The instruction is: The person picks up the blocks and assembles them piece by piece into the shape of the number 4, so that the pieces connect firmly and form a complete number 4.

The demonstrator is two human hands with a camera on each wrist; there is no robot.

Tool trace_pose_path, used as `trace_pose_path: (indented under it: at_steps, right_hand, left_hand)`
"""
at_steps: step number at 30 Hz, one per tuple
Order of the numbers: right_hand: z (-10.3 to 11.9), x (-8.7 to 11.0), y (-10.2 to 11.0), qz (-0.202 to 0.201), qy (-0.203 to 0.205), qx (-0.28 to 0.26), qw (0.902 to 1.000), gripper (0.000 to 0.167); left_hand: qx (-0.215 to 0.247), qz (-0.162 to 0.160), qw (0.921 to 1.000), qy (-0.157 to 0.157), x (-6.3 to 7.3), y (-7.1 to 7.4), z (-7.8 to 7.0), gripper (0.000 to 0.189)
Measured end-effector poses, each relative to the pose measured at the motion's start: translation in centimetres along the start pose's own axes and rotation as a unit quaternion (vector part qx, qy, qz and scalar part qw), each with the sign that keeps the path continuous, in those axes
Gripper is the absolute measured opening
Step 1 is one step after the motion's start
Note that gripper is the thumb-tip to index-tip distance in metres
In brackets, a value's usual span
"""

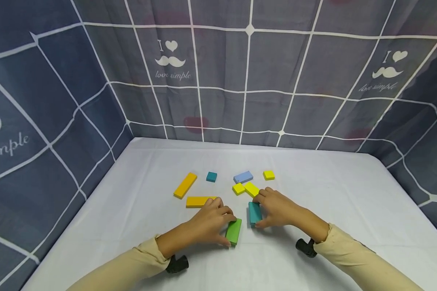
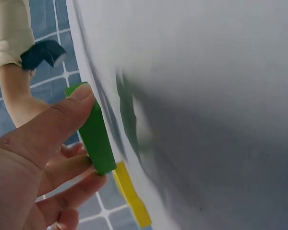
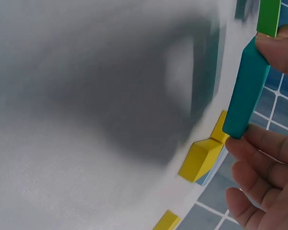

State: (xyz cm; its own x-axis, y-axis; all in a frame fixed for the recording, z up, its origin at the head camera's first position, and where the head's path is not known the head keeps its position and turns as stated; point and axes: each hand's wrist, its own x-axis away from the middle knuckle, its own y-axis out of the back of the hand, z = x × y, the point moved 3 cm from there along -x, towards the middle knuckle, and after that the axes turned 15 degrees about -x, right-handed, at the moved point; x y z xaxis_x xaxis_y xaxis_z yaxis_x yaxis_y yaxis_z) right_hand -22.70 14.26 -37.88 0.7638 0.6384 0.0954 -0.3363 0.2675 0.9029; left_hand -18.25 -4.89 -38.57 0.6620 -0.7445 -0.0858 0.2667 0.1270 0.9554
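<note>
A long green block (image 1: 234, 232) is pinched end to end between the thumb and fingers of my left hand (image 1: 211, 221). In the left wrist view the green block (image 2: 97, 134) hangs above the white cloth, its shadow showing below. My right hand (image 1: 279, 208) grips a teal block (image 1: 255, 213) the same way, thumb at the near end and fingertips at the far end. The right wrist view shows this teal block (image 3: 247, 91) raised over the cloth too. Both blocks stand roughly lengthwise, a short gap apart, the green one nearer me.
Beyond my hands lie two orange blocks (image 1: 185, 185), a small teal block (image 1: 211, 177), a light blue block (image 1: 243, 177) and several yellow blocks (image 1: 268, 175). One orange block is partly behind my left hand. A dark checked curtain (image 1: 222, 107) borders the white table (image 1: 160, 157).
</note>
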Motion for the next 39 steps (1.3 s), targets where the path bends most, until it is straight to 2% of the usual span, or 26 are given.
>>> trace_pose_path:
  at_steps: [7,15,25,32,39]
  right_hand:
    - [0.3,-0.2,-0.1,0.001,0.002,-0.009,1.0000,0.058]
    - [0.4,-0.4,-0.4,-0.003,0.009,-0.018,0.9998,0.060]
    - [1.3,-0.2,-1.1,-0.021,0.017,-0.024,0.9993,0.060]
    - [2.4,0.4,-1.3,-0.044,0.018,-0.030,0.9984,0.060]
    - [3.7,1.5,-2.0,-0.056,0.023,0.000,0.9982,0.062]
  left_hand:
    - [0.006,-0.005,0.9999,-0.012,0.9,0.4,-1.1,0.062]
    - [0.012,-0.031,0.9992,-0.022,1.8,0.3,-2.2,0.060]
    - [0.019,-0.047,0.9986,-0.013,3.0,0.6,-3.6,0.058]
    - [0.028,-0.045,0.9985,-0.018,3.7,0.5,-4.7,0.057]
    - [0.025,-0.078,0.9959,-0.038,4.3,0.3,-5.5,0.057]
